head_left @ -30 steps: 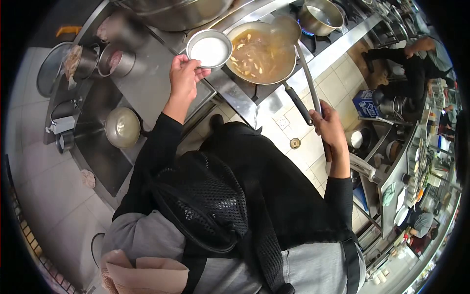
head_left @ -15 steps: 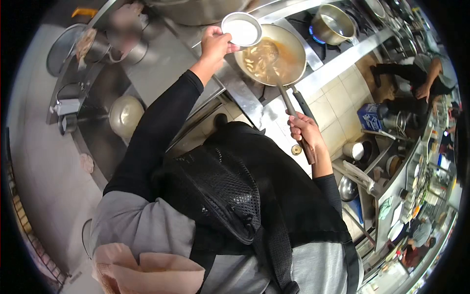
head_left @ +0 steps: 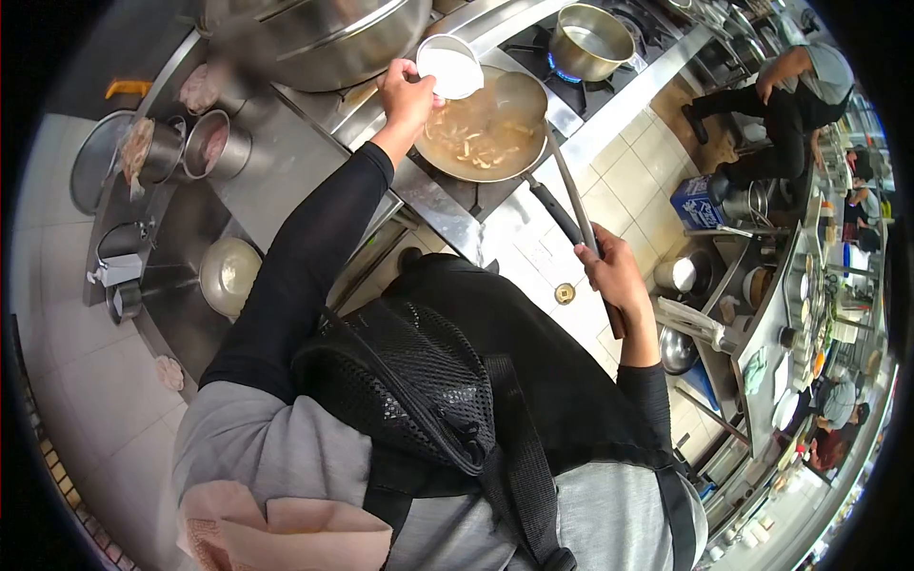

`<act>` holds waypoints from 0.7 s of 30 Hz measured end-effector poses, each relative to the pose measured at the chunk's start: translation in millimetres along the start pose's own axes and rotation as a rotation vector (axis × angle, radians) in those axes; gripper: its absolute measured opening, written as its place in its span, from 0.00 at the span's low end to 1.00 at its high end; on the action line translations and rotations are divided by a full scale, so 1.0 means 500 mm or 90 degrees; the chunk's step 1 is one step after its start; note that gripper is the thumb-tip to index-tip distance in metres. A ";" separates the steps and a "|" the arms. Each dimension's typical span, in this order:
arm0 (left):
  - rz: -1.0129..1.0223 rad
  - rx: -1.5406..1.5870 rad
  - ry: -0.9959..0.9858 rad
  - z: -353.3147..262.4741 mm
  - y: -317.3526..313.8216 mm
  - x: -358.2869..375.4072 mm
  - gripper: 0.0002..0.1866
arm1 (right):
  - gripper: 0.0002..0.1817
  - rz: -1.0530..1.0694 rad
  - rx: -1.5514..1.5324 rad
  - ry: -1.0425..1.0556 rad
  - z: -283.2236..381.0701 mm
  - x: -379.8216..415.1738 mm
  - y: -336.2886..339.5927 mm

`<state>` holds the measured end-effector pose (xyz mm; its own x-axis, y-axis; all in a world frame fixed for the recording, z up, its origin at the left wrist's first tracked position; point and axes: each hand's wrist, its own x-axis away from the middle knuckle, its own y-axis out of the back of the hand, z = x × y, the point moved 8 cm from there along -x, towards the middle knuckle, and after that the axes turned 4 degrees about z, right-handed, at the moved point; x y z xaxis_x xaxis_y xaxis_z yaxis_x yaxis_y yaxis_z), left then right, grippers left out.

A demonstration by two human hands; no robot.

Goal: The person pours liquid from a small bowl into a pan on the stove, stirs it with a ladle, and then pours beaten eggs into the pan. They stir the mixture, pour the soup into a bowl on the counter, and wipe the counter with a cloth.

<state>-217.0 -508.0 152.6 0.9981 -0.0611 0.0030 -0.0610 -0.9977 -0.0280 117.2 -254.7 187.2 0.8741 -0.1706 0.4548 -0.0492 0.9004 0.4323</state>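
Note:
My left hand (head_left: 407, 99) grips the rim of a small metal bowl (head_left: 450, 67) with something white in it, over the far-left edge of a frying pan. Brown sauce with pale strips fills the frying pan (head_left: 452, 172), which sits on the stove. My right hand (head_left: 617, 274) is closed round the long handle of a ladle (head_left: 571, 178). The ladle's round head rests at the pan's right side, over the sauce. Beside the ladle, the pan's dark handle (head_left: 555, 211) points toward me, close to my right fingers.
A pot (head_left: 591, 43) stands over a blue flame on the right burner. Behind the left counter's edge are metal containers (head_left: 217, 146) with raw-looking meat. A large steel vessel (head_left: 314, 43) is at the back. A co-worker (head_left: 800, 90) is at the right, near a blue box (head_left: 697, 203).
The ladle's head has gone from the middle of the sauce to the pan's right side. My right hand has shifted right and toward me. The small bowl stays over the pan's edge.

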 end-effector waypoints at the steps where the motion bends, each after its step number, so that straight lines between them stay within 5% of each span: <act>1: 0.000 -0.001 -0.001 -0.001 -0.003 0.001 0.14 | 0.11 0.001 -0.001 0.001 -0.001 -0.007 -0.005; 3: -0.016 -0.003 -0.003 -0.004 0.001 0.001 0.14 | 0.14 -0.114 0.103 0.130 0.038 -0.020 0.004; 9: -0.001 0.160 0.111 -0.012 0.033 0.036 0.16 | 0.21 -0.149 0.245 0.224 -0.008 -0.130 -0.055; 11: 0.006 0.169 0.126 -0.018 0.054 0.050 0.17 | 0.17 -0.064 0.208 0.176 -0.007 -0.148 -0.093; 14: 0.010 0.194 0.158 -0.029 0.092 0.075 0.17 | 0.06 0.200 -0.344 -0.053 -0.043 -0.141 -0.173; 15: 0.010 0.211 0.174 -0.030 0.105 0.086 0.16 | 0.06 0.208 -0.341 -0.052 -0.037 -0.129 -0.172; 17: -0.006 0.214 0.169 -0.035 0.135 0.105 0.15 | 0.05 0.211 -0.641 -0.183 -0.015 -0.091 -0.165; 21: -0.058 0.225 0.180 -0.029 0.205 0.153 0.15 | 0.05 0.185 -0.542 -0.143 0.004 -0.054 -0.126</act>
<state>-146.7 -615.4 164.4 0.9560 -0.0272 0.2921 0.0817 -0.9317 -0.3540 95.6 -307.8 149.2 0.7644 0.1142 0.6346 0.1983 0.8948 -0.4000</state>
